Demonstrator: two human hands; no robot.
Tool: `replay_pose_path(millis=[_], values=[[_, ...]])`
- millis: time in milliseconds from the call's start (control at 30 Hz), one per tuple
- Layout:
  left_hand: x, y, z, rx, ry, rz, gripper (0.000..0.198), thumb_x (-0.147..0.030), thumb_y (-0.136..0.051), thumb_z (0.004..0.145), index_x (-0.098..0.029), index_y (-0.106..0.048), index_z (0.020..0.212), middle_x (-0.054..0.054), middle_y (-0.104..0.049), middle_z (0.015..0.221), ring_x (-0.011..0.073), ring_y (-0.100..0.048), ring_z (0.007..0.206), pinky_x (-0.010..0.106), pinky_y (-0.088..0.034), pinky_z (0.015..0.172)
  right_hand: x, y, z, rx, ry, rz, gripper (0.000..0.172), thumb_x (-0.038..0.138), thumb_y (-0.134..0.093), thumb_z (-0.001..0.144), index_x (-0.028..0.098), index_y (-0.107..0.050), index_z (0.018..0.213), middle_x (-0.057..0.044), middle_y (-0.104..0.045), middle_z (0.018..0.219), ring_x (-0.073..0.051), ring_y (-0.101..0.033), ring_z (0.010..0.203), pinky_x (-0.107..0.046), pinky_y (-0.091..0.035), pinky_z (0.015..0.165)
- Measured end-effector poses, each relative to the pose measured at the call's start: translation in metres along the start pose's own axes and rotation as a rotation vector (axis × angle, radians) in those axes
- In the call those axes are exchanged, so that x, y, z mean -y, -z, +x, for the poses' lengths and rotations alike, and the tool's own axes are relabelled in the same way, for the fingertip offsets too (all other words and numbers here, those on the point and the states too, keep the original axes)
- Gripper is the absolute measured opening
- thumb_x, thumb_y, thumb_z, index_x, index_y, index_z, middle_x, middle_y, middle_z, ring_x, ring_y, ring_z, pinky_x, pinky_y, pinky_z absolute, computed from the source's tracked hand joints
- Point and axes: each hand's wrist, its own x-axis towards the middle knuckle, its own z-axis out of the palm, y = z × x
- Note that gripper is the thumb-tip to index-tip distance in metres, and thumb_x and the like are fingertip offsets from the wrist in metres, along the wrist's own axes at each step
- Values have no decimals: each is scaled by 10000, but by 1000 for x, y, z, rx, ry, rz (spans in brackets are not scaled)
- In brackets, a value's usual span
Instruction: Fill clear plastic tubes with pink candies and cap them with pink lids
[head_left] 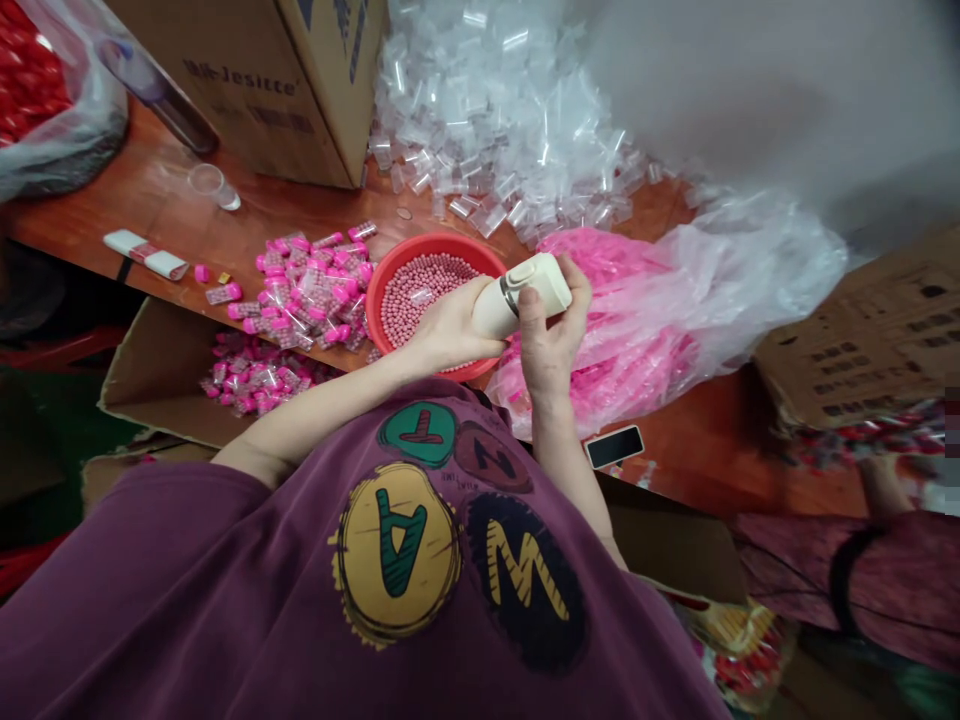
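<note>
Both my hands hold a cream-white handheld device above the table, just in front of my purple shirt. My left hand wraps round its lower end. My right hand grips its upper part, thumb pressed on the front near a round button. Right behind my hands stands a red bowl filled with small pink beads. Left of the bowl lies a heap of small clear tubes with pink caps.
A clear bag of pink parts lies right of the bowl. Empty clear tubes are piled at the back beside a cardboard box. A phone lies near the table edge. A box of capped tubes sits lower left.
</note>
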Motion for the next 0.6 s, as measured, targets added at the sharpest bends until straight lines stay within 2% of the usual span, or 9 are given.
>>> replay_pose_path(millis=[33, 100, 167, 267, 433, 533, 600], values=[[2, -2, 0, -33, 17, 39, 659, -361, -859, 675, -199, -675, 1287, 101, -781, 1193, 330, -736, 1066, 463, -593, 931, -1, 0, 0, -7, -18, -13, 783, 752, -658, 957, 322, -486, 1589, -127, -574, 1570, -364, -610, 1460, -668, -501, 1256], [8, -1, 3, -12, 30, 41, 687, -361, -850, 687, -192, -666, 1327, 107, -781, 1201, 325, -737, 1050, 458, -594, 914, -3, 6, 3, 51, -31, -30, 804, 773, -689, 924, 306, -523, 1557, -129, -597, 1557, -360, -617, 1448, -675, -477, 1273], [14, 5, 6, 86, 1, -20, 716, -350, -859, 677, -181, -662, 1344, 104, -782, 1193, 303, -733, 1028, 430, -591, 890, -2, 13, 9, 150, -16, -36, 828, 787, -744, 868, 301, -575, 1517, -120, -621, 1546, -361, -612, 1452, -656, -470, 1285], [19, 18, 11, 251, -39, -124, 672, -315, -881, 639, -166, -683, 1264, 90, -777, 1146, 268, -715, 992, 388, -577, 855, 2, 16, 16, 216, -4, 4, 814, 783, -791, 820, 307, -631, 1460, -96, -695, 1439, -346, -673, 1353, -592, -557, 1210], [21, 28, 11, 464, 90, -441, 617, -339, -942, 592, -158, -694, 1127, 52, -754, 998, 215, -696, 891, 353, -573, 807, 9, 6, 18, 235, 48, 124, 832, 796, -839, 753, 309, -661, 1403, -78, -742, 1307, -332, -740, 1193, -554, -632, 1070], [26, 26, 13, 644, 160, -626, 566, -331, -965, 542, -163, -705, 1015, 35, -737, 887, 189, -675, 790, 342, -570, 746, 10, 7, 22, 358, 81, 184, 875, 806, -893, 684, 327, -672, 1383, -76, -747, 1253, -325, -753, 1121, -544, -653, 995], [31, 24, 14, 708, 165, -685, 515, -322, -970, 519, -171, -696, 928, 20, -720, 821, 171, -655, 738, 327, -564, 711, 11, 9, 24, 425, 77, 208, 872, 802, -918, 658, 335, -688, 1357, -74, -748, 1225, -319, -755, 1090, -532, -660, 955]])
